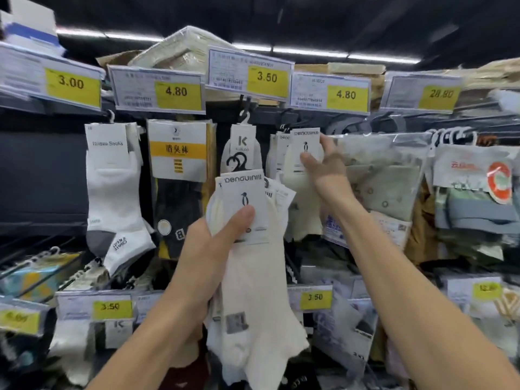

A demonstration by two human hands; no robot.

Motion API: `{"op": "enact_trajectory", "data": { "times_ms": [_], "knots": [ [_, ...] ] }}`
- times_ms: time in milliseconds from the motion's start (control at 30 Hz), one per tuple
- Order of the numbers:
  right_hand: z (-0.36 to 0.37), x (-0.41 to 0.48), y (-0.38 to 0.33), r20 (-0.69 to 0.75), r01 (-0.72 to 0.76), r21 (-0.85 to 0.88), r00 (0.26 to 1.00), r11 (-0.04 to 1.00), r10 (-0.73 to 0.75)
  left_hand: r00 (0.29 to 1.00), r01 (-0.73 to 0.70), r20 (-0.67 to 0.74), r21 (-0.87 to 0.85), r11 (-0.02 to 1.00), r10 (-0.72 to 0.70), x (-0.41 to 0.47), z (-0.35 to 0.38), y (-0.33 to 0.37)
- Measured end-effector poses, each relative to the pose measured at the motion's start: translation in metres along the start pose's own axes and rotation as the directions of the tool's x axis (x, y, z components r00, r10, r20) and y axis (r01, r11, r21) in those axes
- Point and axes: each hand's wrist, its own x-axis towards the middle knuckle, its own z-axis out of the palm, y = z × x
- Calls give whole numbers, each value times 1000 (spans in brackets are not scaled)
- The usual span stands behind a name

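Matt knit cream socks [253, 277], paper label [243, 204]

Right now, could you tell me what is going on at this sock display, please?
A person is handling socks at a shop rack. The left hand grips a bundle of cream penguin-label socks, thumb pressed on the front card. The right hand reaches up and pinches the card of another penguin-label pair at the hooks below the 4.80 price tag. Whether that pair is on its hook is unclear.

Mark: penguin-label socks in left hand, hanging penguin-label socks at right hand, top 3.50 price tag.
held penguin socks [254, 280], head view, cream fabric below the card.
hanging penguin socks [297, 190], head view, cream fabric under the card.
top 3.50 price tag [266, 77], head view, yellow price patch.
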Motion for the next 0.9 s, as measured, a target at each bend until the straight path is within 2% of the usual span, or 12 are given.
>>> {"op": "enact_trajectory", "data": {
  "times_ms": [100,167,367,433,467,500,533,567,633,733,833,900],
  "knots": [
    [13,18,6,-15,14,-40,1000,999,-15,1000,10,4,4,1000,-10,5,3,-2],
    [19,26,13,20,21,0,1000,1000,-21,1000,22,13,-4,1000,-22,8,4,-4],
    [22,32,22,141,-48,-23,989,999,51,1000,24,-3,-7,1000,-24,11,4,-7],
    [17,21,15,130,-35,-202,990,979,62,1000,17,-13,-12,1000,-17,12,3,-9],
    [13,8,10,61,-2,-318,998,948,22,1000,8,-17,-11,1000,-8,13,3,-10],
    [6,-10,5,-26,70,-383,996,921,-86,1000,-7,-24,-7,1000,7,14,2,-10],
    [0,-34,-3,-97,166,-343,973,924,-210,999,-25,-32,2,1000,25,15,2,-11],
    [-5,-60,-13,-137,256,-228,947,939,-292,998,-45,-39,20,999,45,16,2,-12],
    [-12,-103,-29,-80,335,-7,939,942,-335,994,-94,-46,66,993,97,18,5,-14],
    [-8,-128,-36,139,244,113,956,963,-258,992,-119,-43,87,989,123,19,12,-15],
    [-12,-124,-31,188,149,248,962,957,-199,993,-93,72,10,996,92,17,17,-13],
    [-19,-119,-26,217,120,326,956,938,-198,991,-99,87,5,995,99,18,18,-12]
  ]
}}
